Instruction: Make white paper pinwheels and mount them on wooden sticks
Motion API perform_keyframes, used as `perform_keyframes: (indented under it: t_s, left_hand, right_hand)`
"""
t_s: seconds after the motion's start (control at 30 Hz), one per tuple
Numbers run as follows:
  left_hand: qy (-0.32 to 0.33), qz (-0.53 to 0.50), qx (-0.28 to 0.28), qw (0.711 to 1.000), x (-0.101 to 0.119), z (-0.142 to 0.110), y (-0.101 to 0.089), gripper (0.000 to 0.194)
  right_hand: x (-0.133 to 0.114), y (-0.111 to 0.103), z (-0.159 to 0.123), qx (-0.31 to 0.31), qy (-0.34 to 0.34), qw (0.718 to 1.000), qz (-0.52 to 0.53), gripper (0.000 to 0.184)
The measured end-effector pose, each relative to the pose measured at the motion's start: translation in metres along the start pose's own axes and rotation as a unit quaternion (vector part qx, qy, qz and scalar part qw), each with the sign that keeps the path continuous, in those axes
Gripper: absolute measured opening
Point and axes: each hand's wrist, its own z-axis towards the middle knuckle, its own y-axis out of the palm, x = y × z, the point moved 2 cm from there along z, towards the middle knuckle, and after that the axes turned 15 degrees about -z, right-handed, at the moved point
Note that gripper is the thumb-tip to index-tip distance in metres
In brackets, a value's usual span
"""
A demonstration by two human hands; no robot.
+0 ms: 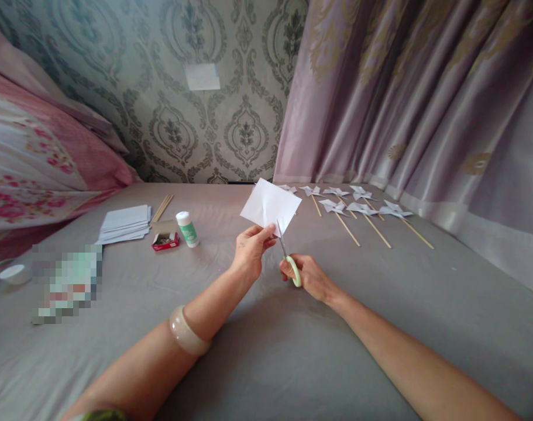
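Observation:
A square of white paper (266, 204) is pinched near its lower corner by my left hand (251, 247), which holds it up above the grey sheet. Light green handles belong to the scissors (296, 270) that my right hand (309, 275) grips. Their blades point up at the paper's lower right edge and overlap it there. Whether the blades have cut into it I cannot tell. Several paper pinwheels (363, 209) on thin wooden sticks lie beyond my right hand.
Left of my hands stand a glue stick (188, 229) and a small red box (165, 241) of small metal pieces. Beyond are a stack of white paper (124, 223) and several wooden sticks (162, 206). A blurred packet (71, 286) lies far left, with curtains (380, 88) at right.

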Motion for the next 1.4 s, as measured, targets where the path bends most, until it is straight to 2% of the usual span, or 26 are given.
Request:
perform_keyframes:
  t_s: [0.63, 1.4]
  left_hand:
    - [-0.006, -0.014, -0.003, 1.000, -0.001, 0.002, -0.001, 0.023]
    - [-0.010, -0.012, -0.011, 1.000, 0.000, 0.001, -0.001, 0.023]
  right_hand:
    - [0.005, 0.003, 0.002, 0.018, 0.036, 0.999, 0.028, 0.055]
    - [0.012, 0.008, 0.006, 0.049, 0.047, 0.997, 0.029, 0.051]
